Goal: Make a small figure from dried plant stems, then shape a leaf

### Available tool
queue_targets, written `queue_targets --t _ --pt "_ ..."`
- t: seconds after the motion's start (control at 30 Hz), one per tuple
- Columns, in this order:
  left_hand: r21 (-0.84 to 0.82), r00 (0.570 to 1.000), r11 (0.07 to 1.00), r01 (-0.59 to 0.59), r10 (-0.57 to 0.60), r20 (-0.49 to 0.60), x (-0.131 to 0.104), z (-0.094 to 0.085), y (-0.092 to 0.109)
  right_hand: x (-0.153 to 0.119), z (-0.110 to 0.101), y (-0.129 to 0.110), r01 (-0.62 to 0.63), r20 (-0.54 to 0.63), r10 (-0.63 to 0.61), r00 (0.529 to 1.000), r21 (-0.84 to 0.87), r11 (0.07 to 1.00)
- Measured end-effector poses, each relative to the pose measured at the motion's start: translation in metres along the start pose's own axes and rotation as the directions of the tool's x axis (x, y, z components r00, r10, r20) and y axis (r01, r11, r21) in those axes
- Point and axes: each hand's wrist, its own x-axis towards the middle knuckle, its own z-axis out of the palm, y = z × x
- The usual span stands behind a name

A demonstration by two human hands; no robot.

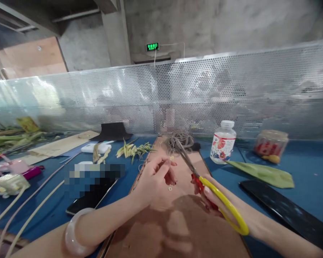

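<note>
My left hand (pixel 157 175) is over the brown board, thumb and forefinger pinched on a small pale yellow piece (pixel 172 158), too small to name. Its wrist wears a pale bangle (pixel 76 233). In my right hand (pixel 208 190) is a pair of scissors (pixel 220 200) with yellow and red handles. Their blades point up and left towards a tangle of grey string (pixel 181 141) at the board's far end; whether they touch it I cannot tell. A small pale ring-shaped piece (pixel 170 189) lies on the brown board (pixel 177 229) between my hands.
To the right stand a white-capped bottle (pixel 223 143) and a lidded jar (pixel 271 145), near a green leaf (pixel 263 173) and a long black object (pixel 282 211). A phone (pixel 88 199), cables (pixel 43 184) and plant scraps (pixel 130 150) lie left. Perforated metal panels (pixel 118 96) rise behind.
</note>
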Motion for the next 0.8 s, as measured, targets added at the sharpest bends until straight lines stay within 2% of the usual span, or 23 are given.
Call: queue_targets --t 0.1,0.17,0.47,0.8 --pt "0.022 1.0 1.0 -0.017 0.016 0.019 -0.003 0.001 0.001 -0.003 -0.002 -0.007 0.02 0.15 -0.021 0.988 0.002 1.0" --pt "0.043 0.999 0.999 -0.028 0.027 0.019 -0.004 0.002 0.002 -0.003 -0.002 -0.009 0.057 0.179 -0.055 0.982 -0.006 0.998" --pt "0.107 0.997 0.992 -0.062 0.058 0.046 -0.006 0.001 0.003 -0.003 0.0 -0.013 0.045 0.2 -0.039 0.979 -0.027 0.999" --pt "0.151 0.999 0.988 -0.034 0.027 0.048 -0.008 0.001 0.004 -0.002 0.001 -0.017 0.07 0.182 -0.056 0.982 -0.071 0.995"
